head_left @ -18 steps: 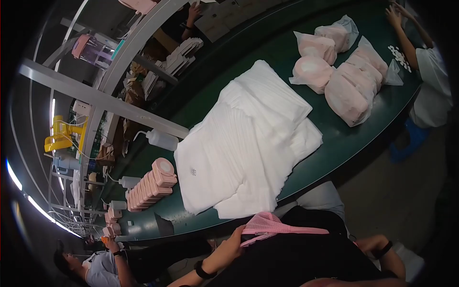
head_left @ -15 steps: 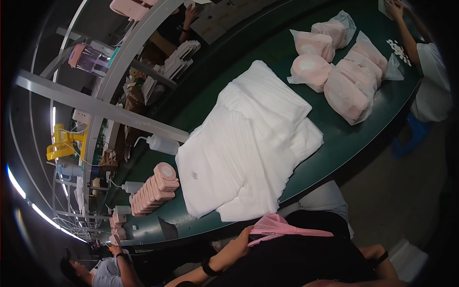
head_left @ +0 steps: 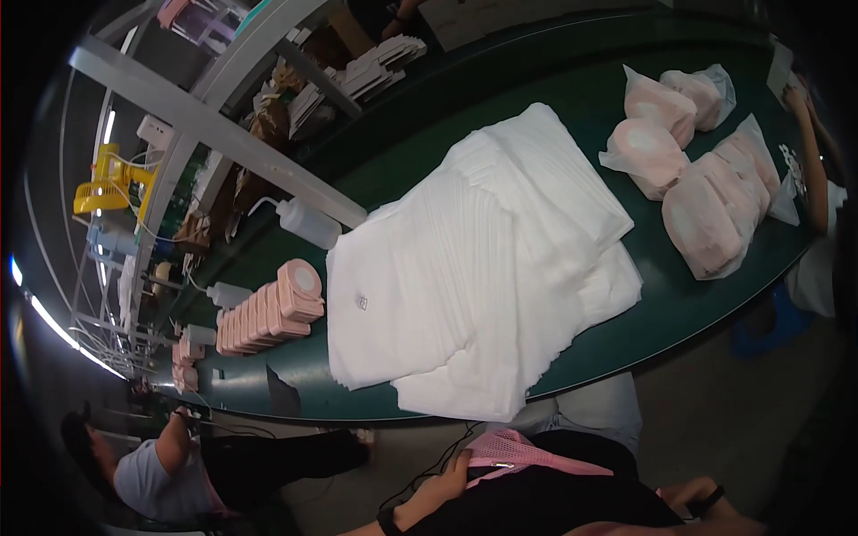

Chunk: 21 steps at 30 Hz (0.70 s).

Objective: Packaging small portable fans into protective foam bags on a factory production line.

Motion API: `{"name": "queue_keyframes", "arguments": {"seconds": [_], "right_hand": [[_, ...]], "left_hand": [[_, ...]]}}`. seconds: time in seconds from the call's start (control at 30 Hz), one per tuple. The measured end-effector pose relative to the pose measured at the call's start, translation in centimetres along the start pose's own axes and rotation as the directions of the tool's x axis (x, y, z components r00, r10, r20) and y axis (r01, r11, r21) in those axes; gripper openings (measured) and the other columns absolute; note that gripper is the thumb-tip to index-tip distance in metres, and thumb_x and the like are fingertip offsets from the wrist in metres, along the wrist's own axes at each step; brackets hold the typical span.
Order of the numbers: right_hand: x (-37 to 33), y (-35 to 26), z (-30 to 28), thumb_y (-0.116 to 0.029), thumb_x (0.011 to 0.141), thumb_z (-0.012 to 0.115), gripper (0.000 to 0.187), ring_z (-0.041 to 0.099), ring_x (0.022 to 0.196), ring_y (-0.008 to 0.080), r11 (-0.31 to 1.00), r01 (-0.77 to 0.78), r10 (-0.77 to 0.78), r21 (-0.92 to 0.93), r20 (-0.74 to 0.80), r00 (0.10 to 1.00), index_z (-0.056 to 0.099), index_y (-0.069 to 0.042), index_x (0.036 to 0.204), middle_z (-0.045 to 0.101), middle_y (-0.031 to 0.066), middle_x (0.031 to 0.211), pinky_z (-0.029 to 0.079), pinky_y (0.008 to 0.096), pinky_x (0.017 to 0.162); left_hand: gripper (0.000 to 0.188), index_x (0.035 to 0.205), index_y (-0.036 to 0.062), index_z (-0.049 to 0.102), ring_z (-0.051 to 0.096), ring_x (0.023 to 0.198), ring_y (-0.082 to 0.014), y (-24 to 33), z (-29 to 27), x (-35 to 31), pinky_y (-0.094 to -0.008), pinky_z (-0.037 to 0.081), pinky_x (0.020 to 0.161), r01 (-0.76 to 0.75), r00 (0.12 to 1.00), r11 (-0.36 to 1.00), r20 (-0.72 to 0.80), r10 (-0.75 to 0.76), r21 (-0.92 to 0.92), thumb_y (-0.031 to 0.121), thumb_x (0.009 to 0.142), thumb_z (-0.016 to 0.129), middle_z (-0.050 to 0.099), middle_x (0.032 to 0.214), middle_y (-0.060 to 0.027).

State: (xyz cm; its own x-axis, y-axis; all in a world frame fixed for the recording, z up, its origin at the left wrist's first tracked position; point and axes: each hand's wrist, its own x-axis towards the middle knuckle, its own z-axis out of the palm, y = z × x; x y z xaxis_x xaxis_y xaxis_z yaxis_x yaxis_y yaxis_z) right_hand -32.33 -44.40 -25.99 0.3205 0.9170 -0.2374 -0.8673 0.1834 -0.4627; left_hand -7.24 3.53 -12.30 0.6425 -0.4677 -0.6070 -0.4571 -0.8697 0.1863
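Upper right of the frame: clear plastic bags stuffed with pale pink round pads, lying in a cluster on the dark green table. Two smaller bags at the top, one more just below to the left, longer ones slanting down toward the right edge. Beside them, far right: a white sheet with dark print, too small to read. Left of centre: a row of pink cases standing on edge, one round-faced at the right end. Centre, on the white stack: a tiny grey mark, unclear. No screens seen.
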Motion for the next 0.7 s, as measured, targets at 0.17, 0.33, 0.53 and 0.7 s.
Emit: {"name": "queue_keyframes", "arguments": {"seconds": [0.17,0.33,0.53,0.7], "right_hand": [[1.7,-14.8,1.1,-0.017,0.084,0.066,0.047,0.052,0.108,0.0113,0.914,-0.239,0.231,-0.328,-0.064,0.971,0.05,0.003,0.123,0.058,0.0081,0.12,0.04,0.0272,0.093],[6.7,-25.9,3.8,-0.022,0.086,0.064,0.047,0.058,0.102,0.0178,0.972,0.157,-0.17,-0.175,-0.065,0.983,0.048,0.0,0.124,0.058,0.0117,0.117,0.045,0.0316,0.089],[11.5,-26.8,1.6,-0.02,0.084,0.064,0.032,0.061,0.093,0.0203,0.815,0.145,-0.491,-0.561,-0.537,0.686,0.056,-0.002,0.11,0.063,0.0123,0.1,0.048,0.0349,0.08],[18.4,-23.1,-2.0,-0.019,0.077,0.067,0.017,0.061,0.059,0.0218,0.333,-0.517,-0.803,-0.788,-0.525,0.282,0.059,-0.004,0.081,0.059,0.0068,0.064,0.047,0.0365,0.056]], "left_hand": [[0.05,0.136,0.0032,0.027,0.05,0.116,-0.038,2.1,0.6,-0.3,-0.0377,0.043,0.094,0.186,0.981,0.971,0.077,-0.176,-0.15,0.022,0.091,0.035,0.044,0.129,-0.0259],[0.054,0.133,0.0015,0.036,0.051,0.114,-0.0328,2.7,-9.7,-0.5,-0.0389,0.041,0.095,-0.079,0.984,0.976,0.142,0.11,-0.202,0.021,0.086,0.056,0.049,0.124,-0.0208],[0.042,0.124,0.0025,0.048,0.053,0.112,-0.0287,2.3,-19.1,-0.6,-0.0352,0.042,0.093,-0.218,0.955,0.796,-0.293,0.053,-0.565,0.015,0.085,0.06,0.053,0.121,-0.0172],[0.031,0.112,0.0012,0.055,0.056,0.105,-0.0295,1.7,-24.6,-1.0,-0.0338,0.044,0.089,-0.347,0.675,0.925,-0.726,0.132,-0.154,0.004,0.081,0.06,0.057,0.116,-0.0164]]}}
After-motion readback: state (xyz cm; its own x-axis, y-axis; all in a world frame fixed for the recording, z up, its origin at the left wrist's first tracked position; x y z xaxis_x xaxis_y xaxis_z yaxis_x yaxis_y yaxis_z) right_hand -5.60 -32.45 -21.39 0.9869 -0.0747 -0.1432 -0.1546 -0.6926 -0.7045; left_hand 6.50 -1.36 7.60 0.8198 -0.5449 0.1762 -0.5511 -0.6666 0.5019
